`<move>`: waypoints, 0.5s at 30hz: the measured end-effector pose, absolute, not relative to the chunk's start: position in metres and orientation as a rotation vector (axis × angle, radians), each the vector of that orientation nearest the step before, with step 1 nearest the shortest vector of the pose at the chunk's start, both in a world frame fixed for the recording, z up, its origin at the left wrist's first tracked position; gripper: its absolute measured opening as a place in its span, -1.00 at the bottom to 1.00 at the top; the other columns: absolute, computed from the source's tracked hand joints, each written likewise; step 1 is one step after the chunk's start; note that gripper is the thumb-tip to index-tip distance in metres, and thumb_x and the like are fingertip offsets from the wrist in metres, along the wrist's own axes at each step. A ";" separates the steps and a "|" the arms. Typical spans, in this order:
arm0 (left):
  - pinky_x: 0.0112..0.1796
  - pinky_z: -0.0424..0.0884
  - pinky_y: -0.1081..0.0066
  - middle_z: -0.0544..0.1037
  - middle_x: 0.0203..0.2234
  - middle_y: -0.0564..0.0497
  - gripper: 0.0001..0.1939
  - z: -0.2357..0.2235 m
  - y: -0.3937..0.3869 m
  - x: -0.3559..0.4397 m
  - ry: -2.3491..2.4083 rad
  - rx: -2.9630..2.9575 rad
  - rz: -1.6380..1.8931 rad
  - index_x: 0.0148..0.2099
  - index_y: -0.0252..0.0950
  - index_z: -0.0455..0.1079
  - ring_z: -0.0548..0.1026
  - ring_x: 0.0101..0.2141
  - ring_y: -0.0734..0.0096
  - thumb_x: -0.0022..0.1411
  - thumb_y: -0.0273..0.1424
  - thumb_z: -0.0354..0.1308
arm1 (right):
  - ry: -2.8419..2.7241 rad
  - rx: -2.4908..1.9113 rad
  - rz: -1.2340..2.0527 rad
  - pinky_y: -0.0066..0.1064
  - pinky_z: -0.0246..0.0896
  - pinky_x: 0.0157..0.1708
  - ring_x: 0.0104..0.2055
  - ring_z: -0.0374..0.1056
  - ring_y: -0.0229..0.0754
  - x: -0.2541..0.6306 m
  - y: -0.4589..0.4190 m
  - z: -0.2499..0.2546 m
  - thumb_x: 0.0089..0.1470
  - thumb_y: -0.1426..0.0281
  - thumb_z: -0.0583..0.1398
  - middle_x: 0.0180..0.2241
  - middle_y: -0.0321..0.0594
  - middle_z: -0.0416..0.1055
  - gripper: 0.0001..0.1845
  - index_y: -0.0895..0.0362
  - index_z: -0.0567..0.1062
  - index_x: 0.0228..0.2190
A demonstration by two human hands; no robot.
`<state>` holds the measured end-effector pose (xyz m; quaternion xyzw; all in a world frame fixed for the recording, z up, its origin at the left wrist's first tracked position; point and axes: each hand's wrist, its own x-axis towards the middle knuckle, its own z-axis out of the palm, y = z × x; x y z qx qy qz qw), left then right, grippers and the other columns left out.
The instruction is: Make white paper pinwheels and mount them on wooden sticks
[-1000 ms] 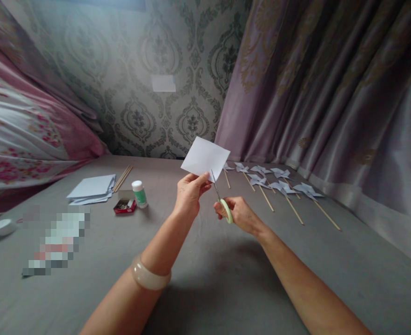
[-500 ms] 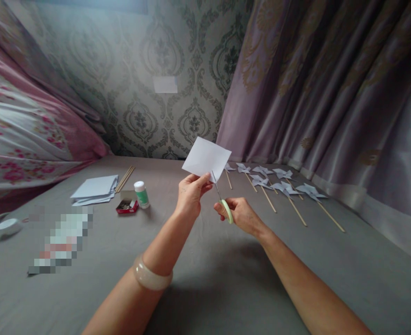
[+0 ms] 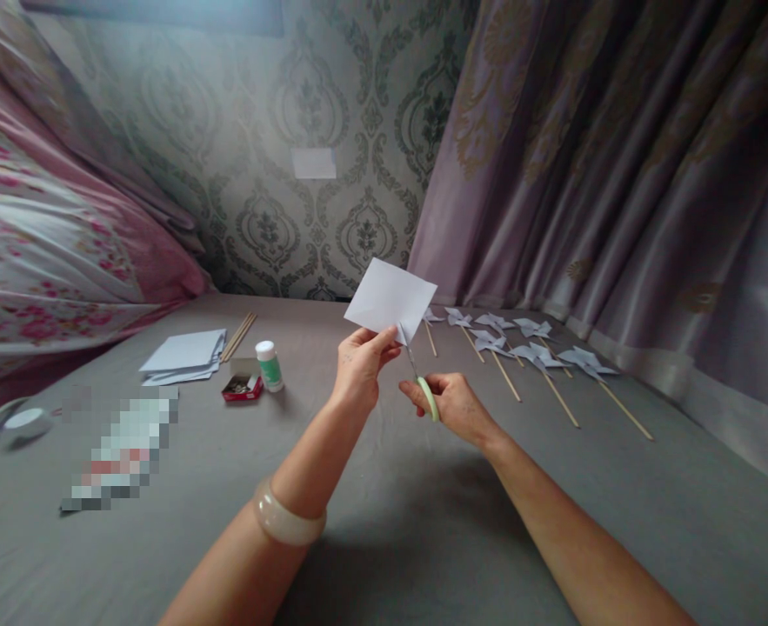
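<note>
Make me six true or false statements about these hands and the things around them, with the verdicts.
1. The left hand holds a white sheet. True.
2. The scissors are in the right hand. True.
3. The white-capped bottle lies on its side. False: it stands upright.
4. Loose sticks lie beside the paper stack. True.
5. The red box is closed. False: it is open.
6. The pinwheels lie to the person's left. False: they lie to the right.

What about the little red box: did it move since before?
No. Against the patterned wall, the red box shows no shift, and sits beside the bottle as before; only the view moved.
</note>
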<state>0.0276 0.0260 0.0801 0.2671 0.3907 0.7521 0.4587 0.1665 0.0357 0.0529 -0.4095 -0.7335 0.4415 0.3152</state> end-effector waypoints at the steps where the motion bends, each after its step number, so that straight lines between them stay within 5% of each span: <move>1: -0.44 0.37 0.53 0.47 -0.62 0.06 -0.75 0.080 0.026 0.028 0.961 0.655 1.852 -0.52 -0.38 0.42 0.41 -0.55 0.57 -0.28 -0.39 0.39 | -1.934 -1.090 1.158 -0.45 -0.03 -0.59 -0.65 0.08 -0.35 0.166 0.036 0.053 -0.18 -0.06 0.24 -0.72 -0.35 0.24 -0.46 0.15 0.35 -0.73; 15: -0.46 0.34 0.54 0.46 -0.62 0.06 -0.78 0.079 0.028 0.028 0.975 0.641 1.853 -0.51 -0.38 0.43 0.41 -0.55 0.57 -0.25 -0.41 0.38 | -1.932 -1.117 1.107 -0.46 -0.04 -0.61 -0.66 0.10 -0.36 0.165 0.038 0.048 -0.13 0.02 0.23 -0.73 -0.33 0.26 -0.51 0.15 0.35 -0.74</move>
